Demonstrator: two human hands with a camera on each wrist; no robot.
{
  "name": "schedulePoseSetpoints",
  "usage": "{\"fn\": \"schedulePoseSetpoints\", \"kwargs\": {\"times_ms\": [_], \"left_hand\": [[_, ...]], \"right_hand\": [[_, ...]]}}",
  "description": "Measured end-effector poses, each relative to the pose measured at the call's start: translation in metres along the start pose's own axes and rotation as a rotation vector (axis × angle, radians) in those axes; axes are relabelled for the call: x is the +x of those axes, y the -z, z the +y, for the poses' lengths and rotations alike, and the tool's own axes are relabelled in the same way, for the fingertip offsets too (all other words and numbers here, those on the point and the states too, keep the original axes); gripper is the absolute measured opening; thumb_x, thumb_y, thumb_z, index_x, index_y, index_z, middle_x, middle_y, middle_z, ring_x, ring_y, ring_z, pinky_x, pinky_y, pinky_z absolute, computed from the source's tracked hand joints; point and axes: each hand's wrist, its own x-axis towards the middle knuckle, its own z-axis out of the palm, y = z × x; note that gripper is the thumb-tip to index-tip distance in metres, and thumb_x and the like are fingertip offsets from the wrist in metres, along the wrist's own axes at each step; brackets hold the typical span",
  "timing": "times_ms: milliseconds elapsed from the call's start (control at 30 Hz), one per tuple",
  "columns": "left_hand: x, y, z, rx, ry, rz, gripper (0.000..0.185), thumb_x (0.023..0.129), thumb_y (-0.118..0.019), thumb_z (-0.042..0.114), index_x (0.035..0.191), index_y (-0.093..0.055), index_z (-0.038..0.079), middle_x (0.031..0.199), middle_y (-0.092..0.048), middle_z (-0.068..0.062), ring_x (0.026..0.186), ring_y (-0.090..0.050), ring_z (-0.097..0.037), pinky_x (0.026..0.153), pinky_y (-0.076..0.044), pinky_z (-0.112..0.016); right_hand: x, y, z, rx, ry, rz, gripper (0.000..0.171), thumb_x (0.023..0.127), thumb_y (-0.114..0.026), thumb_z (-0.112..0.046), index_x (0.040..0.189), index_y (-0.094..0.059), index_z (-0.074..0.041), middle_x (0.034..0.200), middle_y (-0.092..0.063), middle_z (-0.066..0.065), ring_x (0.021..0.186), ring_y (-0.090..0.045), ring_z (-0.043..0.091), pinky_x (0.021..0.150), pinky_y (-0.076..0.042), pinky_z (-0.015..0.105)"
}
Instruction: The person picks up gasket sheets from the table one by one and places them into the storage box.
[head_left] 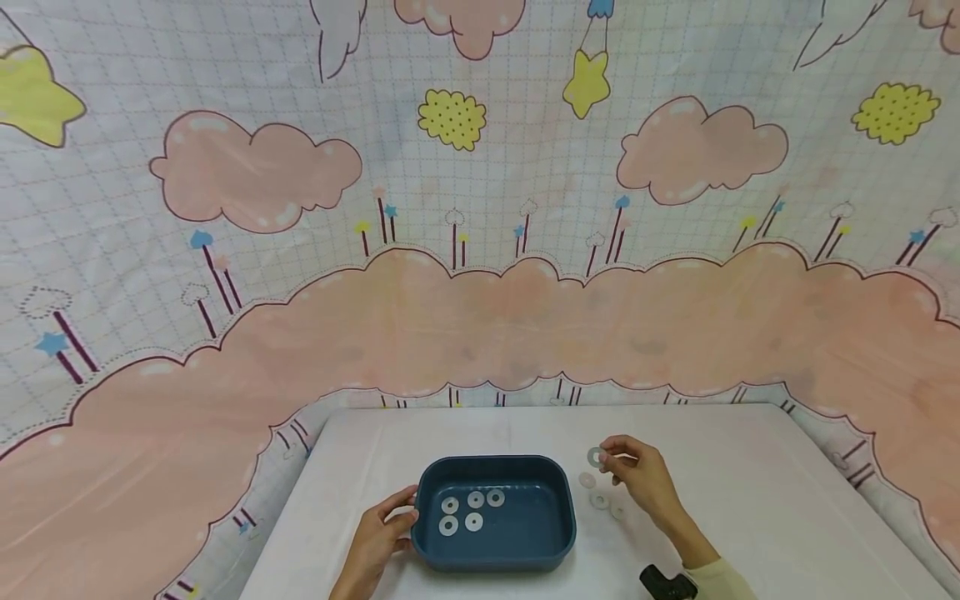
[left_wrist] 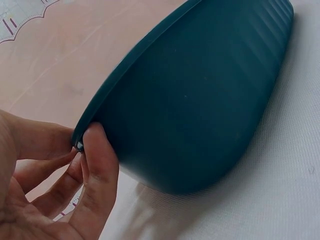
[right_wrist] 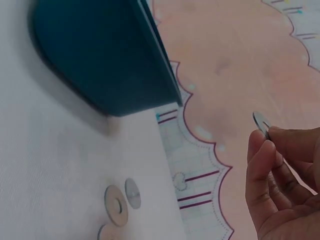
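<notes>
Five washers (head_left: 471, 511) lie flat inside one dark blue tray (head_left: 551, 550) on the white table (head_left: 765, 500). The left hand (head_left: 377, 540) grips the tray's left rim, thumb over the edge and fingers curled beneath. The right hand (head_left: 642, 477) pinches a single washer (head_left: 596, 457) between its fingertips, lifted above the table just right of the tray. Three more washers (head_left: 600, 498) rest on the table below that hand
</notes>
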Motion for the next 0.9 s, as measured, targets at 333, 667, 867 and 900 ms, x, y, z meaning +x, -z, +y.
{"fn": "schedulePoseSetpoints", "kwargs": {"times_ms": [333,667,867,900], "left_hand": [[-0.002,0.000,-0.002,-0.004,-0.010,-0.007,0.048,0.092,-0.061,0.006,0.139,-0.053,0.003,0.123,-0.055,-0.014,0.086,-0.058,-0.018,0.064,-0.052,-0.033],[-0.002,-0.001,-0.001,-0.005,-0.010,0.005,0.047,0.092,-0.061,0.006,0.139,-0.054,0.003,0.123,-0.055,-0.013,0.086,-0.058,-0.017,0.062,-0.052,-0.032],[-0.003,-0.001,0.000,0.000,-0.022,-0.001,0.047,0.092,-0.060,0.005,0.139,-0.054,0.002,0.123,-0.055,-0.015,0.086,-0.058,-0.018,0.063,-0.052,-0.032],[-0.003,-0.002,0.001,0.000,-0.023,-0.003,0.047,0.092,-0.060,0.005,0.139,-0.054,0.002,0.123,-0.055,-0.015,0.086,-0.058,-0.018,0.063,-0.052,-0.032]], "right_hand": [[-0.005,-0.013,-0.021,0.091,0.023,-0.070,0.020,0.091,-0.067,-0.007,0.109,-0.065,0.002,0.098,-0.065,0.016,0.070,-0.067,0.011,0.061,-0.054,0.024],[-0.008,-0.033,-0.041,0.155,0.022,-0.151,0.023,0.090,-0.068,-0.009,0.109,-0.065,0.004,0.100,-0.066,0.018,0.073,-0.069,0.015,0.062,-0.055,0.023],[-0.008,-0.048,-0.044,0.158,0.048,-0.200,0.020,0.090,-0.066,-0.005,0.108,-0.065,0.004,0.099,-0.065,0.019,0.075,-0.071,0.019,0.064,-0.057,0.024],[-0.008,-0.051,-0.044,0.156,0.046,-0.208,0.020,0.091,-0.066,-0.005,0.108,-0.065,0.004,0.099,-0.065,0.018,0.076,-0.071,0.020,0.064,-0.057,0.024]]}}
